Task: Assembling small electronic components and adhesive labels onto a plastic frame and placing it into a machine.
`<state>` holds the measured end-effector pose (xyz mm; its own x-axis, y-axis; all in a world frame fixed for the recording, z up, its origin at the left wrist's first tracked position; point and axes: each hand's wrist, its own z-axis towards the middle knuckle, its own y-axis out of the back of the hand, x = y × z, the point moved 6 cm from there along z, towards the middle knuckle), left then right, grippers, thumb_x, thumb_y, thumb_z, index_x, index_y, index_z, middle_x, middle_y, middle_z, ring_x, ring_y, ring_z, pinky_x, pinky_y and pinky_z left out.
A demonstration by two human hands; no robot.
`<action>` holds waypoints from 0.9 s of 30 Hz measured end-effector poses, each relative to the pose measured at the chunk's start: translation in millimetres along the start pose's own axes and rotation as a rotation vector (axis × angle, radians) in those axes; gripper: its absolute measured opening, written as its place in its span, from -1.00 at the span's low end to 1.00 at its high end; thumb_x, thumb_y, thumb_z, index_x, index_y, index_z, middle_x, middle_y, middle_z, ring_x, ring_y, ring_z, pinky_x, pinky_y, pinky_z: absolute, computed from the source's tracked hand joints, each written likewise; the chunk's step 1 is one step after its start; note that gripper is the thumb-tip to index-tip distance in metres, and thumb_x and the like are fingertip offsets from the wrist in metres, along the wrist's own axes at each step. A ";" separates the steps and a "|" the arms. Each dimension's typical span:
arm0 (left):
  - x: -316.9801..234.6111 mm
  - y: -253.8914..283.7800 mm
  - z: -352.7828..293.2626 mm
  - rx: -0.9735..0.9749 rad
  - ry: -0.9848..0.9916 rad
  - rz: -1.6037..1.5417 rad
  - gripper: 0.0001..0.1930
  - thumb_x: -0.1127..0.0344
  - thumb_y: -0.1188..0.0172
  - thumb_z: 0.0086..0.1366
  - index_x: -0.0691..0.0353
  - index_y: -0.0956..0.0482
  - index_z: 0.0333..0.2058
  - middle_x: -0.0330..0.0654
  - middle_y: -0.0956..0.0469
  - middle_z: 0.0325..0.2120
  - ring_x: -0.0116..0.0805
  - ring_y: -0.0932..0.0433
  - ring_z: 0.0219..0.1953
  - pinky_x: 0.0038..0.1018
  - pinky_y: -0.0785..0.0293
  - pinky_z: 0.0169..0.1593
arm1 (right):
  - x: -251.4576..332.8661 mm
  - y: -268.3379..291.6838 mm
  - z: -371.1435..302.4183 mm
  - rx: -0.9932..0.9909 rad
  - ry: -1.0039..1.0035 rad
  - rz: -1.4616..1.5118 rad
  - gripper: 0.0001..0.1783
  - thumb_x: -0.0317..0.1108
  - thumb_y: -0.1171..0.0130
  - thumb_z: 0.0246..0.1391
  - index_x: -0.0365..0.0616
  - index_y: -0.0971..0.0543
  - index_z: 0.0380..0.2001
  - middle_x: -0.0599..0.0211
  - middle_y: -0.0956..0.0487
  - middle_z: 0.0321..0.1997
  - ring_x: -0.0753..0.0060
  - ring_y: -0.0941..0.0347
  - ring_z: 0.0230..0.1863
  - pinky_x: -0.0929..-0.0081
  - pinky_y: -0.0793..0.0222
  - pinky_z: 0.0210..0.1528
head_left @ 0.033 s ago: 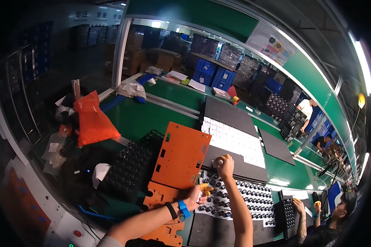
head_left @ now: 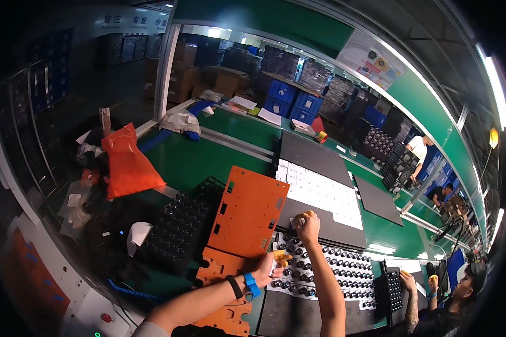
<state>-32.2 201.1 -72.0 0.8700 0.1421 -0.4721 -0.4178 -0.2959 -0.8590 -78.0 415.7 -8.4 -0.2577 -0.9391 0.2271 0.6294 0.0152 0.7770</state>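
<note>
My left hand [head_left: 268,267], with yellow finger covers and a blue wristband, is at the near edge of an upright orange panel [head_left: 247,210] with cut-outs. Its fingers are curled; what they hold, if anything, is hidden. My right hand [head_left: 307,227], also with yellow finger covers, is closed in a pinch above a stack of dark grey sheets [head_left: 343,229]; I cannot make out anything in it. Just below the hands, a white sheet carries rows of small black round parts [head_left: 343,272]. Under the panel lies a second orange plate [head_left: 222,269] with notched edges.
A black tray of round parts [head_left: 177,227] stands to the left, beside an orange bag [head_left: 130,163]. Farther back lies a sheet of white pieces [head_left: 320,194]. At the right, a co-worker's hand [head_left: 409,281] touches a black tray [head_left: 388,292].
</note>
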 end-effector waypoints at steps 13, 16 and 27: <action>0.0 -6.1 1.3 0.029 -0.007 -0.131 -0.39 -0.07 0.17 0.52 0.41 -0.66 -0.07 -0.25 -0.53 -0.48 -0.54 -0.24 -0.60 -0.56 -0.18 -0.50 | 16.5 38.1 5.7 -0.127 0.054 0.161 -0.93 -0.47 -0.30 0.04 -0.14 -0.66 -0.36 0.19 -0.62 -0.22 0.06 -0.54 -0.08 0.19 -0.42 0.04; 0.2 -3.0 3.3 0.023 -0.026 -0.192 -0.29 -0.19 0.18 0.49 0.43 -0.66 -0.07 -0.14 -0.62 -0.39 -0.39 -0.41 -0.48 -0.44 -0.38 -0.37 | 55.7 71.7 -4.8 -0.095 0.074 0.517 -0.92 -0.59 -0.31 0.06 -0.23 -0.63 -0.36 0.13 -0.64 -0.29 0.09 -0.60 -0.21 0.30 -0.50 -0.11; -2.7 -3.9 2.2 0.016 -0.020 -0.199 -0.68 0.15 0.07 0.54 0.26 -0.54 -0.26 -0.31 -0.34 -0.61 -0.52 -0.17 -0.66 -0.54 -0.09 -0.51 | 61.0 81.0 -39.4 0.078 0.104 0.336 -0.88 -0.56 -0.31 0.08 -0.23 -0.72 -0.28 0.13 -0.73 -0.23 0.20 -0.69 -0.17 0.35 -0.55 -0.04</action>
<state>-33.5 203.9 -67.8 0.9305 0.2148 -0.2968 -0.2427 -0.2455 -0.9385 -13.9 346.1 45.2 0.0327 -0.9071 0.4197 0.6071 0.3516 0.7126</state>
